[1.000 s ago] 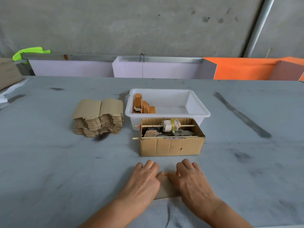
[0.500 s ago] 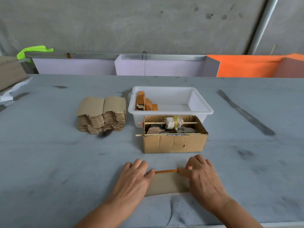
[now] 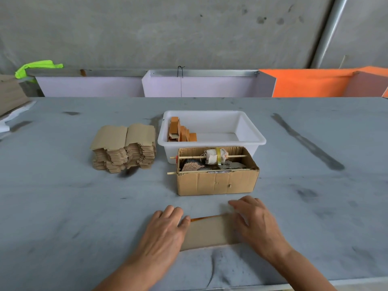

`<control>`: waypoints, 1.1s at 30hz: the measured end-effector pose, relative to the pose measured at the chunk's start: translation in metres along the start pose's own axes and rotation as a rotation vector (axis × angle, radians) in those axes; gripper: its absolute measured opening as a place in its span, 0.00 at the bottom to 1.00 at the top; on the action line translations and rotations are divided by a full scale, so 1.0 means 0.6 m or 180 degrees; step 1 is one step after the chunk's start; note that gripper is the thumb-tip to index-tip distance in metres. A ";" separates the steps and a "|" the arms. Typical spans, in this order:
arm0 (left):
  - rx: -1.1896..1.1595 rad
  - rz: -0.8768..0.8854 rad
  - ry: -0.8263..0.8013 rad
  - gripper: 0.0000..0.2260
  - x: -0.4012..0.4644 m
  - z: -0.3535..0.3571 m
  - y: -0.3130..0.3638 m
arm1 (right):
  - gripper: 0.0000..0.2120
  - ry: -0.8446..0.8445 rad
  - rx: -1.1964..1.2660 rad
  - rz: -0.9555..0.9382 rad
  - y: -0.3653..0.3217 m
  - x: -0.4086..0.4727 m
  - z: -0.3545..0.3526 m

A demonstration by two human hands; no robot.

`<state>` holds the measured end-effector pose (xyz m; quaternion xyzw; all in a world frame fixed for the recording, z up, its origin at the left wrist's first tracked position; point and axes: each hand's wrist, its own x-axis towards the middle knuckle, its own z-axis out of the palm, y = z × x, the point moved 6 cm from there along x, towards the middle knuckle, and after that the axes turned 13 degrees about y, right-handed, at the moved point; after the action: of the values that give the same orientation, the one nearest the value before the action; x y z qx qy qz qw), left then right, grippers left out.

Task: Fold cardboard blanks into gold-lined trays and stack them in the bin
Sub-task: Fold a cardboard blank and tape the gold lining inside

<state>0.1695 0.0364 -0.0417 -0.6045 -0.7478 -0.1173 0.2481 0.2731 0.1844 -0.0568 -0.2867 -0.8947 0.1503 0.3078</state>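
I see a grey table [image 3: 63, 206] filling most of the frame, scuffed with dark marks, under a concrete wall [image 3: 168, 28] across the top. Along the far edge of the table run pale panels [image 3: 199, 87] in the upper middle and an orange panel [image 3: 310, 82] at the upper right; a bright green cloth [image 3: 37, 67] sits at the upper left.

Just above the centre stands a white bin [image 3: 249, 131], with a few folded trays [image 3: 181, 132] leaning in its left end, their orange-gold sides showing. Touching the bin's near wall is an open cardboard box [image 3: 217, 182] holding two thin sticks, one carrying a wrapped roll [image 3: 215, 156]. Left of the bin, near it but apart, a stack of flat blanks [image 3: 123, 148] rests on the table.

In the lower centre lies the blank [image 3: 207, 233] I am working on, flat on the table below the box, brown side up, with a thin gold strip along its far edge. My left hand [image 3: 165, 232] rests on its left end, fingers laid fairly straight and together, pressing down rather than gripping. My right hand [image 3: 256, 223] covers its right end, fingers spread and lightly bent over the far corner; it is blurred, so I cannot tell whether the fingertips pinch the edge or only press on it.
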 end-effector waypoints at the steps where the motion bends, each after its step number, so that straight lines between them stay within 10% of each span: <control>1: -0.0013 -0.0024 0.0026 0.23 -0.002 0.001 0.000 | 0.10 -0.0045 0.0044 0.0040 -0.003 0.005 0.005; 19: -0.1591 -0.1462 -0.0135 0.14 0.006 0.039 -0.060 | 0.07 -0.0402 0.0071 -0.0036 -0.019 0.019 0.021; 33: -0.1703 -0.1357 -0.0142 0.03 0.027 0.051 -0.038 | 0.04 -0.0459 0.0279 -0.0041 -0.025 0.015 0.015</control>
<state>0.1383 0.0589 -0.0564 -0.4806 -0.8053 -0.3453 0.0341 0.2554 0.1773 -0.0530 -0.2557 -0.9089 0.2077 0.2557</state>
